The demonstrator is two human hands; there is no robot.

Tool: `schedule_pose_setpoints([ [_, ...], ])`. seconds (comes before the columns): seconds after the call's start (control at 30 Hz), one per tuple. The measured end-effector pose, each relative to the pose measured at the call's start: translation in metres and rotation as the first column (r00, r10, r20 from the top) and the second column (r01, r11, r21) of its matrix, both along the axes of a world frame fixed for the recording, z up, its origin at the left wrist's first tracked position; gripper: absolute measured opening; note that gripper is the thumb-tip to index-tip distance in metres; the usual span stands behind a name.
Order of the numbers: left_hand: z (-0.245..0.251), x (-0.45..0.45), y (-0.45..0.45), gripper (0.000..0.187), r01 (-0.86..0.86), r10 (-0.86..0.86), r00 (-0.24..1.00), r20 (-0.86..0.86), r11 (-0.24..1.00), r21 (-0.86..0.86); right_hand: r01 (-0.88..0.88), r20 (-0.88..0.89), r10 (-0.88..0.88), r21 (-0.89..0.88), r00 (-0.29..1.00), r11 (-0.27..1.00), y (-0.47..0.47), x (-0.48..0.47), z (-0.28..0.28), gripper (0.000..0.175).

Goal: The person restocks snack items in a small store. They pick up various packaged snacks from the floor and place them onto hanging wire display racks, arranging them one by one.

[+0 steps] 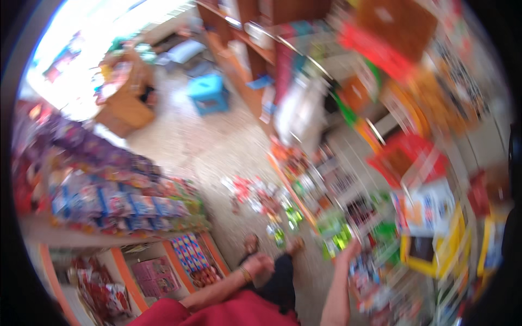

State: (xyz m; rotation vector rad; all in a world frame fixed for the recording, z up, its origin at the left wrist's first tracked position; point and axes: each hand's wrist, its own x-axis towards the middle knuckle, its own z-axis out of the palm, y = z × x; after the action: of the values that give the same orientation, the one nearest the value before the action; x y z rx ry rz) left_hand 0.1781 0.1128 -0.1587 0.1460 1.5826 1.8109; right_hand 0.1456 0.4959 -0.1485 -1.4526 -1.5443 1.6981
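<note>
Motion blurs the view. My left hand (259, 265) hangs before my body above my dark trousers, its fingers curled; whether anything is in it cannot be told. Out to the right, my right hand (351, 248) reaches to the shelf beside green bottles (337, 240); the blur hides whether it touches or grips one. Several bottles with green contents (278, 235) stand on the floor ahead of my feet. Close by them lies a group of red and white packets (255, 193).
A blue plastic stool (209, 93) stands farther up the floor, near a brown wooden desk (126, 110). Hanging snack packets (118, 201) and orange-edged compartments (173, 267) line the left. Racks with a red basket (412, 159) and a yellow-framed bin (436, 261) are at the right.
</note>
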Motion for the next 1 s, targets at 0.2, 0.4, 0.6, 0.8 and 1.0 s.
schedule_pose_setpoints([
  [0.2, -0.009, 0.018, 0.005, 0.038, -0.203, 0.27, 0.748, 0.606, 0.963, -0.178, -0.17, -0.18, 0.2, 0.168, 0.963, 0.971, -0.008, -0.015, -0.015, 0.042],
  [0.4, -0.01, 0.01, 0.014, 0.044, -0.183, 0.271, 0.732, 0.625, 0.962, -0.203, -0.171, 0.023, 0.176, 0.383, 0.984, 0.908, 0.002, -0.012, -0.017, 0.045],
  [0.6, -0.015, 0.017, 0.012, 0.047, -0.187, 0.294, 0.689, 0.663, 0.955, -0.229, -0.233, 0.201, 0.141, 0.572, 0.969, 0.786, 0.016, -0.009, -0.02, 0.051],
  [0.8, -0.015, 0.007, 0.009, 0.04, -0.166, 0.26, 0.727, 0.635, 0.965, -0.205, -0.316, 0.324, 0.095, 0.746, 0.941, 0.587, 0.024, -0.001, -0.023, 0.051],
  [1.0, -0.021, 0.009, 0.006, 0.039, -0.193, 0.277, 0.749, 0.602, 0.96, -0.202, -0.41, 0.411, 0.038, 0.891, 0.911, 0.194, 0.038, 0.004, -0.016, 0.04],
])
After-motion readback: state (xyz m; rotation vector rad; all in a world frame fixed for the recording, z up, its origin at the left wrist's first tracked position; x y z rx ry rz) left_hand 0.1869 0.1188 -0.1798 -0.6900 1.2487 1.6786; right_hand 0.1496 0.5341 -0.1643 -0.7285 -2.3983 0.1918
